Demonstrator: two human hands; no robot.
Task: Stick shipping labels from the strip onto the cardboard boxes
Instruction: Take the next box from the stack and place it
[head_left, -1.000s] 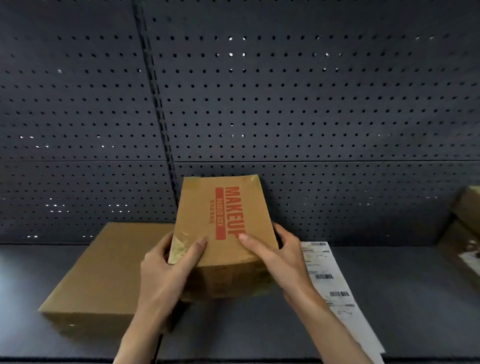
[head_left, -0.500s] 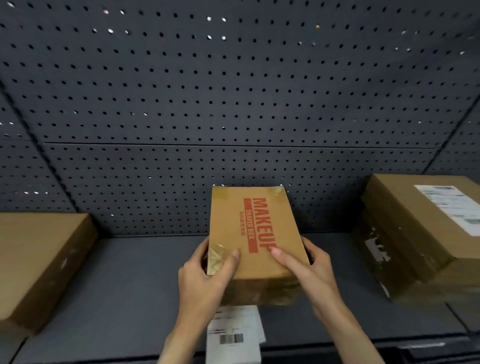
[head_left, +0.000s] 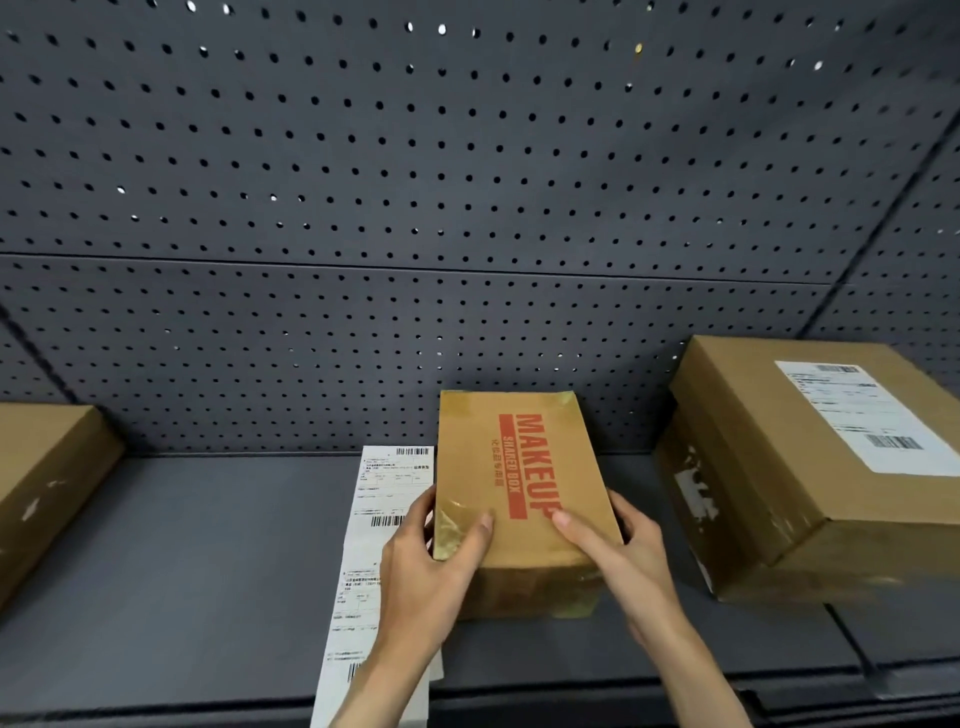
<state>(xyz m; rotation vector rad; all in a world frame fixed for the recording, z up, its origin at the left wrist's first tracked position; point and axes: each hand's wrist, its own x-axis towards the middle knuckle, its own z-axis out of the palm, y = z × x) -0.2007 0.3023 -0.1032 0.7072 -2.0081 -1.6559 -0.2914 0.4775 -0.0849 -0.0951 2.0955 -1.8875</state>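
Nearest, the left hand (head_left: 434, 558) and right hand (head_left: 618, 551) clasped the small "MAKEUP" box (head_left: 524, 499) from either side, fingers curled round its edges and thumbs on top, probably to set it squarely on the dark shelf (head_left: 197, 561). The label strip (head_left: 374, 525) lay flat just left of the box, partly under the left wrist, within easy reach for peeling. Three cardboard boxes showed: this unlabelled one, a plain one (head_left: 47, 478) at far left, and a larger box (head_left: 810, 467) to the right bearing one stuck label (head_left: 862, 415). Behind stood the pegboard wall (head_left: 415, 208).
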